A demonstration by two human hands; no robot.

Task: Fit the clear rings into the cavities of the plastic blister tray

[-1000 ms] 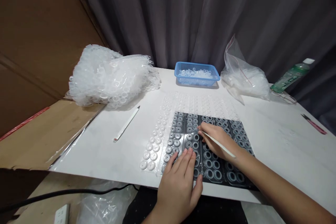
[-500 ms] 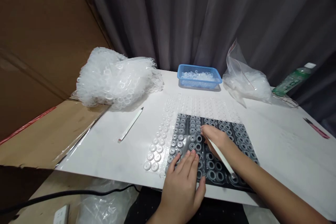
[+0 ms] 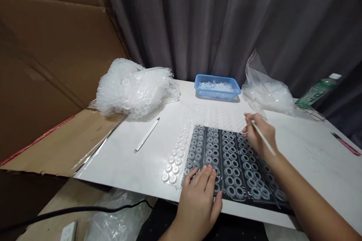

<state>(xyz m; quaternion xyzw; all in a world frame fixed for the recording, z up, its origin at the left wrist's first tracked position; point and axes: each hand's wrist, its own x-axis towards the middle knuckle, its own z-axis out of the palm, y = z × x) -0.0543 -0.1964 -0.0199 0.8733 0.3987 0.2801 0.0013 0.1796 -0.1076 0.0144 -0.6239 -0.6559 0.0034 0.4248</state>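
Note:
My left hand (image 3: 199, 196) lies flat with fingers stretched over the front left part of a black sheet (image 3: 271, 204). Rows of clear plastic rings in strips (image 3: 236, 172) cover this sheet. Some rings in its left columns have pale centres, others look dark inside. My right hand (image 3: 259, 135) is closed around a slim white pen-like tool (image 3: 265, 139), above the sheet's far right edge. The tool's working tip is too small to make out. Left of the black sheet, a clear strip of round caps (image 3: 173, 167) rests on the white table.
A second white pen-like tool (image 3: 147, 135) lies at left. Behind are a heap of clear plastic strips (image 3: 138, 90), a blue basket (image 3: 217, 94) of small clear pieces, a zip bag (image 3: 268, 94) and a green bottle (image 3: 318, 90). Pink-handled snips (image 3: 346, 145) lie far right.
My right hand has moved right and away from me, from the sheet's middle columns to its far right edge, still holding the tool. My left hand stays on the sheet. The view has shifted slightly.

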